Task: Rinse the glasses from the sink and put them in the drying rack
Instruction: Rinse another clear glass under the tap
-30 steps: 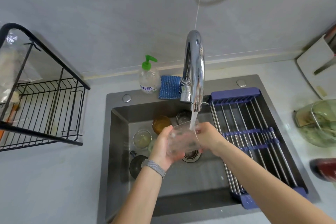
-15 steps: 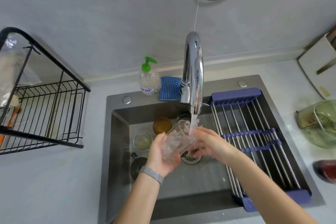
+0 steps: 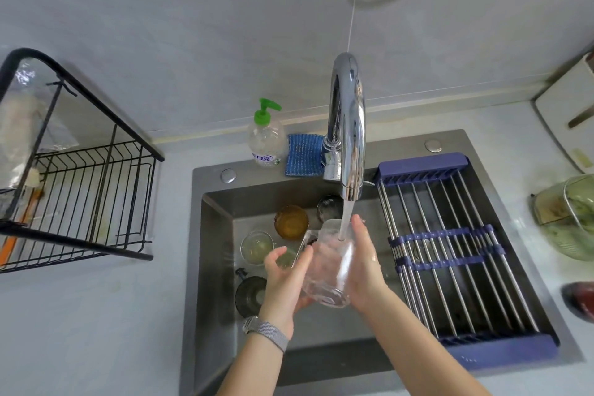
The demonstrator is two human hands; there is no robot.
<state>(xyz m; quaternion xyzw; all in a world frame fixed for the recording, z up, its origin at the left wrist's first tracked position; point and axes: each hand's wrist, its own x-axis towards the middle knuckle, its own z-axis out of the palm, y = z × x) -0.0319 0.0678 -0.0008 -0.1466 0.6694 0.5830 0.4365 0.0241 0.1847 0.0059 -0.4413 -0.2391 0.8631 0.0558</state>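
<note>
Holding a clear glass (image 3: pixel 328 267) between my left hand (image 3: pixel 284 280) and right hand (image 3: pixel 363 262) over the sink (image 3: pixel 212 267), fingers wrapped on either side. Its long axis tilts, mouth up and away toward the tap (image 3: pixel 348 125), base toward me; the stream runs into it.

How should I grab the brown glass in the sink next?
Take the brown glass by its round side wall, coming straight down from above. It stands upright with its mouth open to the top, and other glasses crowd close beside it, so fingers probably fit best over the rim, pinching the wall near the top.
</note>
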